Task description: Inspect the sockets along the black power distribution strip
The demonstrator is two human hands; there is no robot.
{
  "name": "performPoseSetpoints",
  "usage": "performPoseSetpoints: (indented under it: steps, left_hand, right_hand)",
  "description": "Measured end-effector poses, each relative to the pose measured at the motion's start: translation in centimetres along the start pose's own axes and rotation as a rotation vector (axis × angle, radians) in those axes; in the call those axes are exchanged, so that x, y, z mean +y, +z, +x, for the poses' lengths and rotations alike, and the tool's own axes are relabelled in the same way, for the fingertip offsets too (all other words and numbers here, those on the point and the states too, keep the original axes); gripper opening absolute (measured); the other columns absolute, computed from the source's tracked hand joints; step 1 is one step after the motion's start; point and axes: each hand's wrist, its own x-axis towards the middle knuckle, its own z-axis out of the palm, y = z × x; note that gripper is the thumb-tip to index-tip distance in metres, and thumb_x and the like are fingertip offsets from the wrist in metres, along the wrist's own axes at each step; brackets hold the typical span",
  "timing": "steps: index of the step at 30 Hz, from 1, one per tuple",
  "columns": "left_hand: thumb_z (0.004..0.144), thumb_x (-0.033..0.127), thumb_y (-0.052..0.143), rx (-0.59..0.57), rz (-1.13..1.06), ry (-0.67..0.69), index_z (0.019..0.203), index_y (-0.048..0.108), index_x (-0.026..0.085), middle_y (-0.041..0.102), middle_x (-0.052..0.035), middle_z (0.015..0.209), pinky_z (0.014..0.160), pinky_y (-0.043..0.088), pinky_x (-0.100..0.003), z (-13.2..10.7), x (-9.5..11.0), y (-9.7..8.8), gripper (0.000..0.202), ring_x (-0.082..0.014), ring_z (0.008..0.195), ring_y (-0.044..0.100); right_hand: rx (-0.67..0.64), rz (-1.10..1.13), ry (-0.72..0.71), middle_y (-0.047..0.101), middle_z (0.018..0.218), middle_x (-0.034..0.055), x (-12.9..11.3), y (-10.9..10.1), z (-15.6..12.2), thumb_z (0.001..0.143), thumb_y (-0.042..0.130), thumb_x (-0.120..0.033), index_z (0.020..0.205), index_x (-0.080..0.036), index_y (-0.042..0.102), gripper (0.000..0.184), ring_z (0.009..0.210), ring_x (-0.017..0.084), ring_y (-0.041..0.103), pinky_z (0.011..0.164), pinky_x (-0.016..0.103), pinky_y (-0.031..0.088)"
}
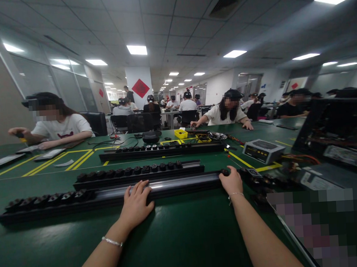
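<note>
A long black power strip rail [175, 186] lies across the green table in front of me, with a row of black sockets at its left end. My left hand [136, 204] lies flat on the rail's middle, fingers stretched out. At the rail's right end my right hand [232, 181] is closed, fingers curled round a small black part [225, 172] there.
Two more black socket rails [138, 173] [161, 151] lie farther back. A grey metal box [262, 150] and an open computer case [336, 140] stand at the right. A yellow bin [181, 133] sits mid-table. Other people work across the table [57, 127] [228, 112].
</note>
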Motion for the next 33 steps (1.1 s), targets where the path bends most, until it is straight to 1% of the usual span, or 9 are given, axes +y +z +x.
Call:
performPoseSetpoints:
  steps: [4,13,17,23,27,33]
  left_hand:
    - [0.071,0.035,0.048,0.002,0.006,0.003,0.109,0.054,0.026,0.042,-0.0033,0.136,0.105,0.014,-0.051,0.0,-0.03,-0.04,0.039,-0.0256,0.128,0.03]
    - [0.071,0.035,0.049,-0.013,0.001,-0.002,0.109,0.054,0.026,0.042,-0.0029,0.136,0.105,0.014,-0.051,0.07,-0.08,0.01,0.04,-0.0256,0.128,0.03]
    - [0.07,0.033,0.049,0.0,0.008,-0.005,0.109,0.055,0.026,0.042,-0.003,0.136,0.104,0.015,-0.051,0.05,-0.05,0.05,0.04,-0.0256,0.128,0.03]
    - [0.071,0.034,0.047,0.003,0.004,0.004,0.109,0.054,0.026,0.041,-0.0028,0.137,0.104,0.015,-0.051,0.0,-0.13,0.06,0.039,-0.0257,0.128,0.03]
    - [0.071,0.034,0.047,-0.006,-0.007,-0.003,0.109,0.054,0.027,0.041,-0.0025,0.136,0.105,0.015,-0.051,-0.01,-0.18,0.01,0.04,-0.0258,0.129,0.029]
    - [0.071,0.033,0.048,-0.006,-0.006,-0.011,0.108,0.055,0.027,0.041,-0.0033,0.136,0.105,0.014,-0.05,-0.02,-0.03,-0.09,0.039,-0.0257,0.129,0.029]
  right_hand:
    - [-0.017,0.012,0.011,0.053,0.117,0.0116,-0.2,-0.15,-0.05,0.071,0.048,-0.034,0.125,-0.02,0.042,0.056,0.105,0.025,0.052,0.088,0.035,0.04]
    - [0.002,0.006,0.036,0.056,0.114,0.01,0.18,-0.46,0.38,0.074,0.046,-0.031,0.124,-0.021,0.043,0.051,0.101,0.026,0.055,0.085,0.036,0.042]
    - [0.044,-0.013,0.032,0.058,0.11,0.0104,0.41,-0.43,0.53,0.073,0.047,-0.03,0.122,-0.02,0.044,0.05,0.099,0.024,0.055,0.085,0.034,0.042]
    - [0.06,-0.012,0.032,0.055,0.113,0.0118,0.59,-0.37,0.72,0.073,0.048,-0.032,0.117,-0.019,0.047,0.046,0.1,0.025,0.054,0.085,0.034,0.042]
    - [0.059,-0.01,0.056,0.051,0.118,0.0137,0.55,-0.5,0.71,0.072,0.049,-0.034,0.117,-0.017,0.047,0.048,0.102,0.026,0.053,0.086,0.035,0.042]
    - [0.05,-0.014,0.045,0.053,0.116,0.014,0.37,-0.68,0.44,0.074,0.048,-0.033,0.112,-0.014,0.052,0.043,0.102,0.025,0.053,0.088,0.034,0.041]
